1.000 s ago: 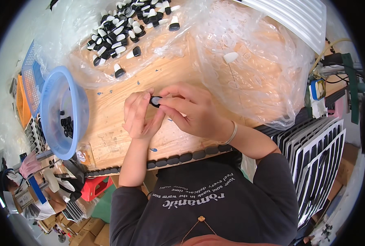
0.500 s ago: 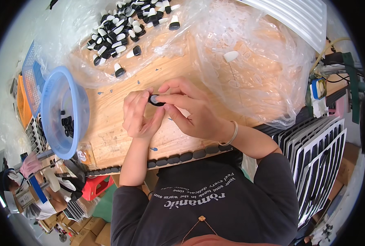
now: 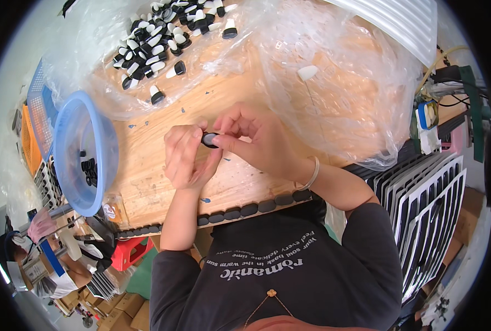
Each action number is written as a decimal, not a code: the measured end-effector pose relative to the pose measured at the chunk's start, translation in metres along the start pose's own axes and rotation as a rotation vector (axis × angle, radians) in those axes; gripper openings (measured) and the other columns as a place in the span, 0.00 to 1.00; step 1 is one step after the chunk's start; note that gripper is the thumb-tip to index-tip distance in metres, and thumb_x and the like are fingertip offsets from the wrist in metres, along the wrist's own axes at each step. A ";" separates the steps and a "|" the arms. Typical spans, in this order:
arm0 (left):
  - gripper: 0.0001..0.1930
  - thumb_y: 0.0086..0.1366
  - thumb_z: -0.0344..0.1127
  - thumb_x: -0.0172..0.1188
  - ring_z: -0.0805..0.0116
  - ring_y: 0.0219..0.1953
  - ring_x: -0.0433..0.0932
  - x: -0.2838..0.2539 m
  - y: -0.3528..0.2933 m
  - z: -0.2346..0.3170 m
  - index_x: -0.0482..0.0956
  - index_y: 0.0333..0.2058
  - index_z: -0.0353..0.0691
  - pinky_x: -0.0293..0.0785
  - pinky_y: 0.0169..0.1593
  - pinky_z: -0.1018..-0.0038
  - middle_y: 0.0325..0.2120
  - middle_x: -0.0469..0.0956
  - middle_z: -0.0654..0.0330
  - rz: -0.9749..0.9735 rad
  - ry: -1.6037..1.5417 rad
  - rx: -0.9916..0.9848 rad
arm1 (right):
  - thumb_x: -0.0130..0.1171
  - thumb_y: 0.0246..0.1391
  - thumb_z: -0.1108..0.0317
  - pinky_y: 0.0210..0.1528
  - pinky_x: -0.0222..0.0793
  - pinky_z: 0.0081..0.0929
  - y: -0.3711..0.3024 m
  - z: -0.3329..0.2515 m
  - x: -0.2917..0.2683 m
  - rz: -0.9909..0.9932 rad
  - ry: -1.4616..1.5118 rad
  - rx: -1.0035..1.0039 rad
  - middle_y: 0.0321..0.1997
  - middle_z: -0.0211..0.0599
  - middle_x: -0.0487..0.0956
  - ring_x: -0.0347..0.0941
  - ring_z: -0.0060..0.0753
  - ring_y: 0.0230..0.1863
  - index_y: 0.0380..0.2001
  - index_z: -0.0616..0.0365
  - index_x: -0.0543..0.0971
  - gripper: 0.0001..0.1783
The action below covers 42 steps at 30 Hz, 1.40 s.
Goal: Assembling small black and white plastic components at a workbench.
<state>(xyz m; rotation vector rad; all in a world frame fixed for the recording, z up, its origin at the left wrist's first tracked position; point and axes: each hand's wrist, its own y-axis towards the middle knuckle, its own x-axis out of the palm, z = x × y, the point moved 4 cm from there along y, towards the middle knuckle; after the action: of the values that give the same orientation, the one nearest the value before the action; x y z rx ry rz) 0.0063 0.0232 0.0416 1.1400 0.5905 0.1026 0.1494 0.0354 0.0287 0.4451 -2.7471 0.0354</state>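
Note:
Over the middle of the wooden table, my left hand (image 3: 183,157) pinches a small black oval cap (image 3: 208,140) between thumb and fingers. The cap's open face shows a grey, shiny inside. My right hand (image 3: 262,140) meets it from the other side, its thumb tip on the cap's face and its other fingers curled. Whether the right fingers also grip the cap's far edge is hidden. Beyond my hands lies a heap of black-and-white capped pieces (image 3: 151,47) on clear plastic. One such piece (image 3: 156,95) stands apart at the near side of the heap.
A blue basin (image 3: 113,149) with several small black parts stands at the left edge. Clear plastic sheeting (image 3: 355,110) covers the far right, with a white piece (image 3: 307,72) on it. Black oval pads line the table's front edge (image 3: 249,210). Slotted white trays (image 3: 433,231) stand at right.
My right thumb has shifted onto the cap's face, and the right index finger has drawn back and curled. The left hand keeps its hold. The view has shifted slightly.

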 end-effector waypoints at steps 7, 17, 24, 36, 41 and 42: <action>0.22 0.41 0.19 0.68 0.55 0.30 0.76 0.005 -0.001 0.002 0.75 0.39 0.25 0.73 0.31 0.65 0.28 0.77 0.48 -0.025 -0.050 0.038 | 0.58 0.51 0.80 0.37 0.71 0.15 0.004 -0.002 -0.004 -0.057 -0.096 0.151 0.31 0.31 0.77 0.73 0.16 0.37 0.31 0.65 0.76 0.04; 0.20 0.43 0.17 0.64 0.54 0.30 0.76 0.007 0.003 0.010 0.76 0.40 0.25 0.73 0.32 0.66 0.27 0.77 0.48 -0.054 -0.121 -0.050 | 0.58 0.52 0.79 0.39 0.70 0.16 0.006 0.012 -0.007 -0.185 0.057 0.179 0.30 0.29 0.78 0.71 0.14 0.33 0.29 0.64 0.75 0.01; 0.22 0.43 0.17 0.65 0.55 0.31 0.75 0.012 -0.004 0.006 0.75 0.42 0.27 0.73 0.33 0.67 0.29 0.78 0.48 -0.071 -0.159 -0.087 | 0.59 0.53 0.74 0.39 0.69 0.14 0.009 0.013 -0.015 -0.184 0.000 0.163 0.30 0.30 0.79 0.72 0.15 0.34 0.30 0.64 0.77 0.03; 0.25 0.43 0.12 0.62 0.60 0.44 0.74 0.004 -0.023 -0.024 0.74 0.45 0.29 0.69 0.51 0.69 0.40 0.77 0.49 0.004 -0.375 -0.485 | 0.61 0.36 0.77 0.27 0.67 0.25 -0.002 -0.048 -0.133 0.076 -1.418 0.308 0.19 0.41 0.75 0.72 0.30 0.22 0.20 0.64 0.76 0.04; 0.25 0.43 0.12 0.62 0.61 0.45 0.74 0.005 -0.023 -0.026 0.74 0.45 0.29 0.68 0.52 0.70 0.40 0.77 0.50 0.046 -0.464 -0.527 | 0.59 0.39 0.77 0.27 0.67 0.27 -0.001 -0.026 -0.135 0.054 -1.291 0.260 0.17 0.39 0.74 0.71 0.34 0.20 0.18 0.62 0.75 0.02; 0.25 0.44 0.13 0.63 0.61 0.44 0.74 0.004 -0.023 -0.027 0.74 0.45 0.29 0.68 0.51 0.70 0.39 0.77 0.50 0.045 -0.478 -0.535 | 0.61 0.39 0.78 0.27 0.67 0.22 0.002 -0.025 -0.131 0.066 -1.384 0.270 0.17 0.36 0.75 0.72 0.24 0.21 0.20 0.64 0.75 0.04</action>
<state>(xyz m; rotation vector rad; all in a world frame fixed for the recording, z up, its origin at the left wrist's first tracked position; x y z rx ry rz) -0.0085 0.0367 0.0119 0.6208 0.0944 0.0207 0.2736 0.0782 0.0062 0.5826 -4.1485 0.1709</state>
